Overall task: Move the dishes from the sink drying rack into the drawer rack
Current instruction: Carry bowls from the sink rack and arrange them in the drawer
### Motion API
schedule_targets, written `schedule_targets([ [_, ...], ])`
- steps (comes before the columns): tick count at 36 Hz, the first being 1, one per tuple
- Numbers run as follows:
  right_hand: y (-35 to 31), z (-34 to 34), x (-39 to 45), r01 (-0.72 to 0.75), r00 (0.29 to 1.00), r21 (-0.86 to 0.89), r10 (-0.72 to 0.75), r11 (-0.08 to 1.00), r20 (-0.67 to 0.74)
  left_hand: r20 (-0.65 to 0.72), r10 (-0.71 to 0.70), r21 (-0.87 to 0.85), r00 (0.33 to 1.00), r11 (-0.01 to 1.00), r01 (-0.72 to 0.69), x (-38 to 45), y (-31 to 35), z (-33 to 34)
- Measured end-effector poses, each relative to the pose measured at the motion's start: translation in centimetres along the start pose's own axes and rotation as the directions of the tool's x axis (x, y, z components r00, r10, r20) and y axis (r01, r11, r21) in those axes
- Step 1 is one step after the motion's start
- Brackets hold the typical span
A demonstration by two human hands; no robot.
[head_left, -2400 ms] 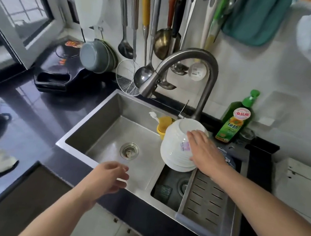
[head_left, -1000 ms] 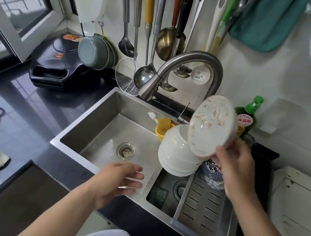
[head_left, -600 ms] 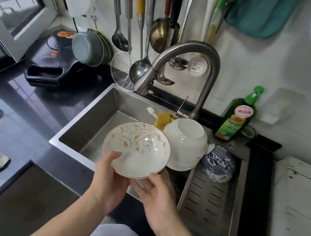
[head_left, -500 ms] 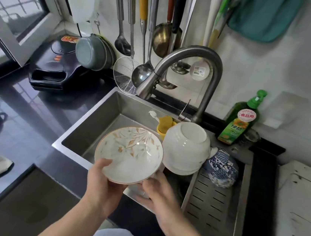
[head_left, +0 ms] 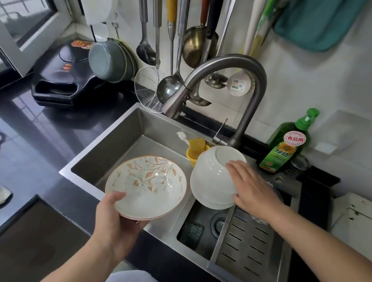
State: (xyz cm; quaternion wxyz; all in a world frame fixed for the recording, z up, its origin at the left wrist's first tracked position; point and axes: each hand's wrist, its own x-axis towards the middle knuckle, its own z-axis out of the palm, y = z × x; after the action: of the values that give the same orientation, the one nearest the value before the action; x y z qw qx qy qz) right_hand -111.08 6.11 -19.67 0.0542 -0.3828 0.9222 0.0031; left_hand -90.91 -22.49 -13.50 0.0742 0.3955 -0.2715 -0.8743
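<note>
Stainless sink (head_left: 119,136), drying rack (head_left: 249,246) at its right end. Stack of upturned white bowls (head_left: 213,175) on rack; right hand (head_left: 252,189) lies flat-fingered on it. Floral plate (head_left: 148,186), empty, over basin, gripped by left hand (head_left: 115,223). Green detergent bottle (head_left: 286,144), label "食品用".

Floral plate (head_left: 148,186) in left hand (head_left: 114,226) (thumb inside rim), right hand (head_left: 253,190) on stacked white bowls (head_left: 213,175).

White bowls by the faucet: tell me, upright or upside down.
Upside down: the white bowls show their base ring on top, rims facing down, right hand resting on them.
</note>
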Motion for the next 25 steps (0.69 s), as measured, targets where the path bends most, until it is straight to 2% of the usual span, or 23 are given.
schedule_targets([
  [12,-0.4,-0.2,-0.6,0.016,0.995,-0.007,-0.017,1.000,-0.099,-0.034,-0.023,0.003,0.999,1.000,0.024,-0.1,-0.2,0.1],
  [18,-0.3,-0.2,-1.2,0.035,0.972,-0.005,-0.035,0.999,-0.232,-0.040,-0.026,0.004,0.999,1.000,0.026,-0.3,-0.4,-0.1],
  [25,-1.7,-1.8,-2.5,-0.036,0.944,0.112,0.071,0.993,-0.323,-0.060,-0.030,-0.004,0.998,1.000,0.029,-0.3,-0.4,-0.5],
])
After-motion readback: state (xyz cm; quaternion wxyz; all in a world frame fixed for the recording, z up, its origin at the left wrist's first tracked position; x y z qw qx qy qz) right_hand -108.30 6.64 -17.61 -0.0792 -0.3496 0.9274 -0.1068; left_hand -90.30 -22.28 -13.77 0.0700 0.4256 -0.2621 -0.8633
